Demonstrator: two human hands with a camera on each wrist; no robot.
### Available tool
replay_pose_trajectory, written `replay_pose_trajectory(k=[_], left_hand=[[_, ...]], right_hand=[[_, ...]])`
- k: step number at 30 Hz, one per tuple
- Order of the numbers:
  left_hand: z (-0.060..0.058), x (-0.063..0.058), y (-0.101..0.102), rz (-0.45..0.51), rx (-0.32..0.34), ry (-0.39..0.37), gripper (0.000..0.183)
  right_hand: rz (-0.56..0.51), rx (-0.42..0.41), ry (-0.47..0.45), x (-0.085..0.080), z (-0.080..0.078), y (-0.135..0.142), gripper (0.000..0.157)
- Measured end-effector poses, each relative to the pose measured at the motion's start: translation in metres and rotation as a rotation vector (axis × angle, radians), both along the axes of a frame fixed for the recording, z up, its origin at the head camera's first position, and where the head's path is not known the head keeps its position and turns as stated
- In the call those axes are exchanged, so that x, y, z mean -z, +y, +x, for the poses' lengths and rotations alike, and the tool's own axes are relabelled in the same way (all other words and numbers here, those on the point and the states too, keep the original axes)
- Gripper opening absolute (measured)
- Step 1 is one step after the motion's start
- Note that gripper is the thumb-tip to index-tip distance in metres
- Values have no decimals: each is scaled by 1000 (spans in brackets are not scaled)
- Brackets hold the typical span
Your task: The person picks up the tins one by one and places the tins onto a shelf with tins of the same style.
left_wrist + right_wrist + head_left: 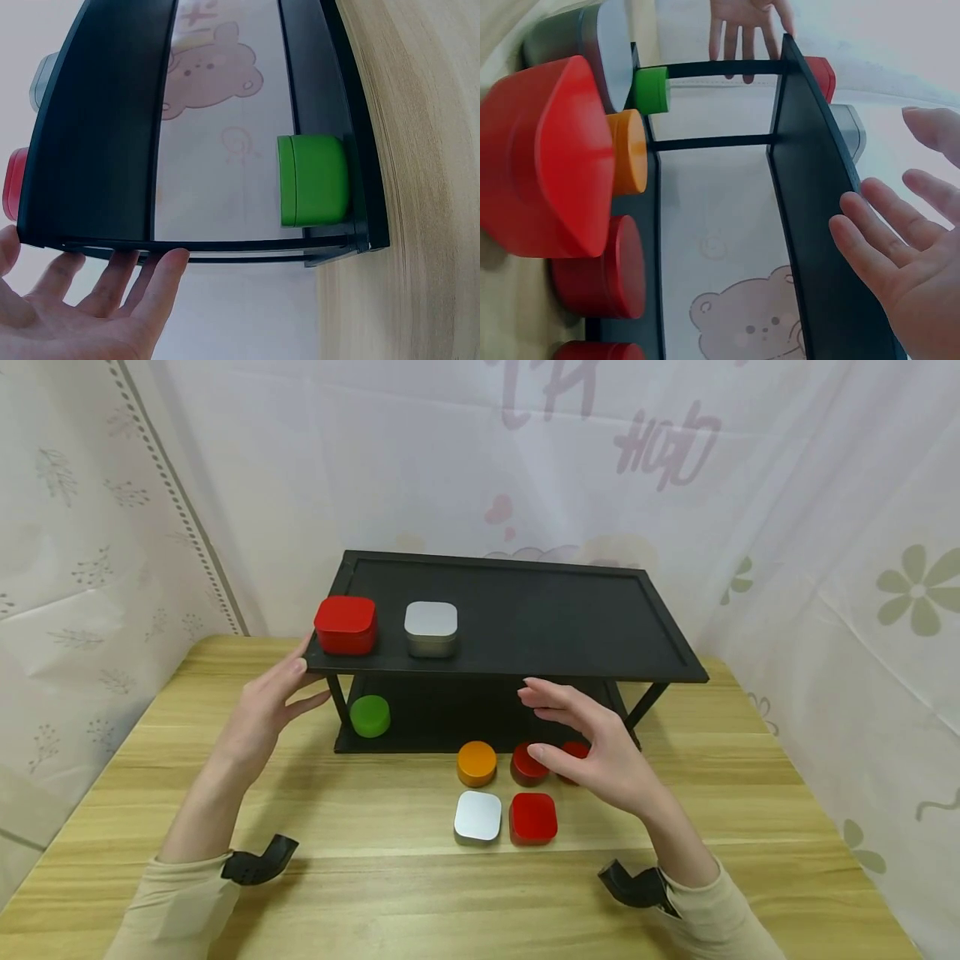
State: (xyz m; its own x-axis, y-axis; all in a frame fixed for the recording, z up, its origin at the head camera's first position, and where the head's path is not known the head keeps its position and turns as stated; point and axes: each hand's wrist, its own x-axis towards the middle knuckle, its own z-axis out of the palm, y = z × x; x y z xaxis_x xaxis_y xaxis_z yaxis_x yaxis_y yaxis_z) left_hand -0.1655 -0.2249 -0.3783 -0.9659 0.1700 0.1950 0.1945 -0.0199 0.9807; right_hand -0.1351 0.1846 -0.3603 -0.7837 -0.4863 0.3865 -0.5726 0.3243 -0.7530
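Note:
A black two-tier shelf (510, 618) stands at the back of the table. My left hand (262, 710) is at its left end, fingers extended against the top board's end edge, as the left wrist view also shows. On the top board sit a red square tin (347, 627) and a silver square tin (431, 629); a green tin (371, 717) rests at the lower board's left end. My right hand (600, 747) hovers before the shelf's right half with nothing in it, fingers spread. It partly covers two dark red round tins (529, 767) below it.
Before the shelf stand an orange round tin (477, 763), a second silver square tin (477, 817) and a second red square tin (533, 819), all on the wooden table (390, 893). Patterned white cloth (420, 460) hangs behind and at both sides.

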Motion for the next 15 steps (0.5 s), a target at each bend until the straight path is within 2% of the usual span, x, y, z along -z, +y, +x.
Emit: replay_pose_trajectory(k=[15], left_hand=[[0, 0, 0, 16, 8, 3, 51]], right_hand=[[52, 8, -62, 14, 6, 8, 68]])
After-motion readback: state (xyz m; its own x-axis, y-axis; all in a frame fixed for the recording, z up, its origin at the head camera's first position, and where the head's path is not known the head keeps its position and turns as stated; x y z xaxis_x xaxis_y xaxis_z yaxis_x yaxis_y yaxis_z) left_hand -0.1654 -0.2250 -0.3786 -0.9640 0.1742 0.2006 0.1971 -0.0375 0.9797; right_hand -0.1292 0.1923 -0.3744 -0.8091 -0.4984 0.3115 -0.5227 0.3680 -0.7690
